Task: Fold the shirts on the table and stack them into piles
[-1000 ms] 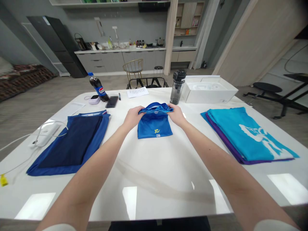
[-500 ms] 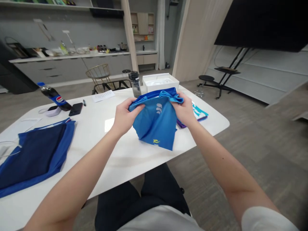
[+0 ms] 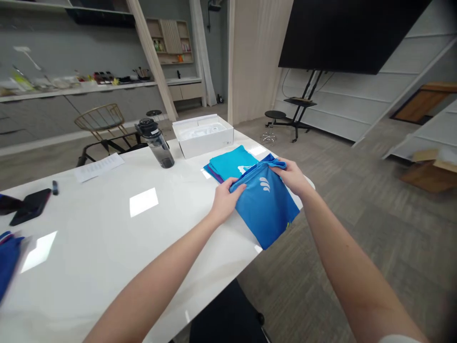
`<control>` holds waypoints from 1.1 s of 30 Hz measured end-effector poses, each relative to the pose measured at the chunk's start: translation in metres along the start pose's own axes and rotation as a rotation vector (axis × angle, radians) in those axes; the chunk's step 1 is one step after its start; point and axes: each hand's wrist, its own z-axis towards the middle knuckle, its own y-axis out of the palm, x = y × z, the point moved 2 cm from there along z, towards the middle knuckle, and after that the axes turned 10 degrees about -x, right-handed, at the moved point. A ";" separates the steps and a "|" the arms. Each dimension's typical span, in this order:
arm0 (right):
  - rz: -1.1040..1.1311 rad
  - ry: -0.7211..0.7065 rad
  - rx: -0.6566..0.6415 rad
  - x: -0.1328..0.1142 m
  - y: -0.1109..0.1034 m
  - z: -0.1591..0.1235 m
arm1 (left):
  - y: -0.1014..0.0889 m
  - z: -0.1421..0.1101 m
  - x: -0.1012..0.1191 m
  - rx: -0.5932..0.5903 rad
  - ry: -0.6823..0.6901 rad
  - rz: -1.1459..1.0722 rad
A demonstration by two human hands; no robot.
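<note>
A folded blue garment [image 3: 266, 205] with a white logo hangs between my two hands over the right end of the white table [image 3: 117, 238]. My left hand [image 3: 225, 202] is closed on its left top corner. At the right top corner, my right hand [image 3: 292, 175] grips the fabric too. The garment lies partly over a stack of folded clothes: a turquoise shirt [image 3: 232, 162] on top of a purple one [image 3: 214, 173]. Its lower corner sticks out past the table edge.
A dark water bottle [image 3: 156, 143] and an open white box [image 3: 203, 135] stand behind the stack. A paper sheet [image 3: 99, 167], a pen [image 3: 54, 186] and a black phone [image 3: 30, 206] lie to the left. Blue cloth [image 3: 7, 255] shows at the far left edge. Bare floor lies right of the table.
Both hands lifted the blue garment from the table's middle and carried it right, down onto the turquoise stack. My view swung right with it.
</note>
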 end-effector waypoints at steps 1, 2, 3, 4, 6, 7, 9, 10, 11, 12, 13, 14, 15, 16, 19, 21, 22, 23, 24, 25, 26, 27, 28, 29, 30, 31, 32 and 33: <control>0.007 -0.004 0.033 0.003 -0.004 0.008 | -0.001 0.009 0.006 0.015 0.018 -0.001; 0.007 -0.013 0.066 0.003 -0.008 0.018 | -0.004 0.019 0.013 0.031 0.036 0.001; 0.005 -0.026 0.097 0.002 -0.013 0.031 | -0.009 0.032 0.020 0.051 0.050 0.003; 0.005 -0.039 0.119 0.001 -0.016 0.047 | -0.015 0.046 0.026 0.073 0.059 0.004; 0.022 -0.060 0.123 0.001 -0.020 0.084 | -0.029 0.080 0.028 0.106 0.054 -0.012; 0.035 -0.062 0.101 0.003 -0.020 0.105 | -0.037 0.098 0.024 0.122 0.042 -0.030; 0.045 -0.042 0.035 0.015 -0.012 0.147 | -0.052 0.133 0.003 0.162 -0.005 -0.072; 0.040 -0.021 0.007 0.024 -0.005 0.167 | -0.060 0.149 -0.013 0.189 -0.038 -0.088; 0.027 0.005 -0.019 0.034 0.003 0.185 | -0.068 0.164 -0.030 0.220 -0.076 -0.086; 0.009 0.033 -0.034 0.046 0.012 0.201 | -0.075 0.176 -0.049 0.248 -0.126 -0.066; -0.023 0.064 -0.051 0.058 0.022 0.215 | -0.081 0.186 -0.068 0.274 -0.185 -0.031; -0.071 0.100 -0.062 0.070 0.032 0.226 | -0.087 0.192 -0.085 0.292 -0.244 0.017; -0.133 0.135 -0.070 0.081 0.042 0.235 | -0.091 0.196 -0.100 0.298 -0.292 0.072; -0.209 0.167 -0.081 0.092 0.051 0.240 | -0.095 0.198 -0.111 0.294 -0.328 0.136; -0.448 0.232 -0.140 0.112 0.070 0.243 | -0.094 0.187 -0.121 0.272 -0.312 0.403; -0.564 0.237 -0.158 0.115 0.077 0.234 | -0.085 0.171 -0.111 0.265 -0.192 0.629; -0.603 0.218 -0.145 0.114 0.078 0.228 | -0.077 0.163 -0.104 0.249 -0.111 0.730; -0.628 0.179 -0.121 0.111 0.079 0.219 | -0.068 0.154 -0.098 0.206 -0.031 0.806; -0.641 0.124 -0.097 0.108 0.080 0.210 | -0.057 0.146 -0.094 0.148 0.029 0.855; -0.640 0.062 -0.084 0.104 0.081 0.200 | -0.046 0.139 -0.091 0.088 0.054 0.882; -0.627 0.002 -0.097 0.102 0.081 0.189 | -0.036 0.133 -0.091 0.018 0.050 0.893; -0.606 -0.041 -0.139 0.102 0.081 0.178 | -0.026 0.128 -0.092 -0.058 0.024 0.896; -0.586 -0.055 -0.197 0.104 0.081 0.167 | -0.018 0.123 -0.095 -0.126 -0.011 0.894; -0.573 -0.038 -0.259 0.108 0.079 0.155 | -0.011 0.118 -0.097 -0.180 -0.042 0.890; -0.569 0.002 -0.311 0.112 0.075 0.144 | -0.005 0.112 -0.098 -0.210 -0.060 0.887; -0.573 0.053 -0.343 0.117 0.070 0.132 | 0.000 0.106 -0.097 -0.214 -0.057 0.886; -0.581 0.102 -0.351 0.120 0.063 0.121 | 0.004 0.099 -0.095 -0.198 -0.033 0.887; -0.589 0.138 -0.334 0.122 0.056 0.110 | 0.007 0.092 -0.091 -0.181 0.005 0.889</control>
